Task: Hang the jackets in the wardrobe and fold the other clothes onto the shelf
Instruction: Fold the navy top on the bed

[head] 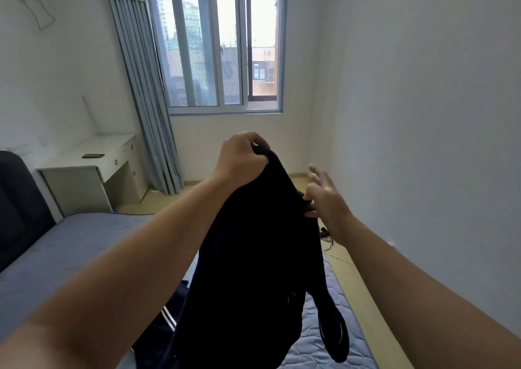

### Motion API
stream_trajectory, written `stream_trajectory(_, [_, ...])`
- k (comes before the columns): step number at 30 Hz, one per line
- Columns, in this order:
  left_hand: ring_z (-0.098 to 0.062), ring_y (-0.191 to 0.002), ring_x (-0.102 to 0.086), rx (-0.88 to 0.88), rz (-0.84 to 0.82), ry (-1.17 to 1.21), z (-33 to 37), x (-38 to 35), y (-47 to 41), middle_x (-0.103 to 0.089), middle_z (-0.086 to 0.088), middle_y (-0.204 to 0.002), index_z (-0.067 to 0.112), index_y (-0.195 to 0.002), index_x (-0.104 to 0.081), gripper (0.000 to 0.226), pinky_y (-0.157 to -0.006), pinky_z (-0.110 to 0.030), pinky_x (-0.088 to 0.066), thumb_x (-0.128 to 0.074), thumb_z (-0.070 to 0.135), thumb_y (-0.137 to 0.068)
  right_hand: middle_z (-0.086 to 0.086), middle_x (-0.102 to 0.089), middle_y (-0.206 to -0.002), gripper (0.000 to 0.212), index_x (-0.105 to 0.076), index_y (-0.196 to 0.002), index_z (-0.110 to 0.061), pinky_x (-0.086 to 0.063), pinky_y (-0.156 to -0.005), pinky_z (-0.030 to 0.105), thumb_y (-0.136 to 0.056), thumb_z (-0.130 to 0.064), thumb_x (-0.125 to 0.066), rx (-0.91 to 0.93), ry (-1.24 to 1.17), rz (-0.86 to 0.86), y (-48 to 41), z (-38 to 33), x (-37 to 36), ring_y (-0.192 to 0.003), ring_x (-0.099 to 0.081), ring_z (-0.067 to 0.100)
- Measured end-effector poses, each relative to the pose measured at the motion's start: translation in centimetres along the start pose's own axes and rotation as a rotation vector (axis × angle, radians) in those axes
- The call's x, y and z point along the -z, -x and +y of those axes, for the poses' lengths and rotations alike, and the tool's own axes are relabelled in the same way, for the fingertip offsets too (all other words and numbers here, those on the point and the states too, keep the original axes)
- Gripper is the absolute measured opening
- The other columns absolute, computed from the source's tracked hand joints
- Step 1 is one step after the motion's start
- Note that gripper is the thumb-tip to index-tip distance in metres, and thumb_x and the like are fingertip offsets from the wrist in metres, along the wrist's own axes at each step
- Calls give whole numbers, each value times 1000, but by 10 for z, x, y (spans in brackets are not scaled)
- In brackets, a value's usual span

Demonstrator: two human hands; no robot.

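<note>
A dark navy garment (pixel 253 255) hangs in the air over the bed. My left hand (pixel 242 160) grips its top edge in a fist and holds it up. My right hand (pixel 324 196) pinches the garment's right edge between thumb and a finger, with the other fingers spread out. A loop or sleeve end (pixel 335 337) dangles at the lower right. More dark cloth with white stripes (pixel 166 320) lies on the bed below. No wardrobe or shelf is in view.
A bed with a blue quilted cover (pixel 70 244) fills the lower left, with a dark headboard (pixel 17 199) at the left. A white desk (pixel 93 168) with a phone (pixel 93 156) stands by the curtain (pixel 146 109) and window (pixel 222 47). A cable (pixel 327 236) lies on the floor to the right.
</note>
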State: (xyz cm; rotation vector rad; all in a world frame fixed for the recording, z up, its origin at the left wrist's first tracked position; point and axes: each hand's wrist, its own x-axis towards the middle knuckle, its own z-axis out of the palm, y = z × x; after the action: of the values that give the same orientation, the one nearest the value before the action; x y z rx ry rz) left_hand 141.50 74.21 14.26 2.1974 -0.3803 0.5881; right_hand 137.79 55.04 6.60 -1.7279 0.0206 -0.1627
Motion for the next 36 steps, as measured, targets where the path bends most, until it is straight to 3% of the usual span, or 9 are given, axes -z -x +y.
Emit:
stream_trajectory(3, [-14,-84,-64,-14,-1,-26,4,-5,4,-73,0,-89,27,-89,-74,26,-74,-20,-50,-66,7,-75,-14,-60,-120,81,-44,-138,-39,-55,-88,39,-65,-57,-72,128,434,-235,8,10,-17,-109,-60,15])
stream_trajectory(6, [-16,-85,-64,-84,-8,-67,6,-7,6,-73,0,-90,23,-91,-76,25,-76,-22,-51,-67,6,-74,-2,-69,-99,52,-60,-106,-29,-56,-82,43,-81,-73,-48,111,789,-2,6,13,-31,-89,-64,26])
stream_trajectory(10, [-19,-85,-63,-187,-44,-152,-7,-2,5,-69,2,-88,20,-93,-74,20,-73,-25,-48,-69,7,-80,2,-69,-89,40,-64,-91,-24,-41,-71,37,-93,-53,-37,84,1097,149,-3,10,-33,-76,-56,29])
stream_trajectory(14, [-23,-90,-62,-238,-88,-234,-36,10,4,-69,-6,-98,14,-101,-73,19,-78,-31,-51,-77,12,-82,5,-63,-91,18,-59,-92,-20,-42,-69,35,-88,-29,-44,-38,933,188,-16,-5,-23,-79,-58,30])
stream_trajectory(19, [-26,-96,-60,-263,-265,-387,-80,8,27,-62,-7,-108,10,-111,-65,26,-82,-33,-53,-66,3,-86,11,-67,-110,32,-60,-117,-12,-57,-72,36,-91,-20,-44,53,696,266,-28,-30,-12,-90,-66,34])
stream_trajectory(27, [-23,-88,-67,-62,-425,-573,-112,-31,64,-69,6,-95,32,-104,-61,22,-74,-41,-58,-50,20,-90,10,-60,-95,5,-49,-93,-12,-45,-71,35,-92,-15,-45,210,786,339,-30,-41,6,-86,-58,32])
stream_trajectory(29, [-26,-87,-68,135,-417,-495,-115,-31,55,-70,0,-95,26,-101,-64,22,-75,-43,-60,-50,15,-89,9,-56,-95,4,-47,-93,-13,-48,-75,38,-90,-16,-46,214,849,340,-29,-37,17,-88,-56,32])
stream_trajectory(33, [-31,-85,-66,615,-369,251,-98,-24,26,-65,-11,-100,18,-98,-62,21,-58,-46,-62,-43,9,-99,9,-51,-96,14,-49,-99,-13,-50,-87,46,-90,-23,-48,146,891,369,-28,-30,42,-99,-51,34])
stream_trajectory(36, [-24,-82,-61,632,-193,438,-83,-19,2,-62,-5,-96,18,-90,-62,17,-66,-52,-63,-48,18,-101,11,-53,-98,21,-52,-102,-11,-49,-88,46,-89,-27,-48,114,903,412,-29,-26,59,-102,-49,34])
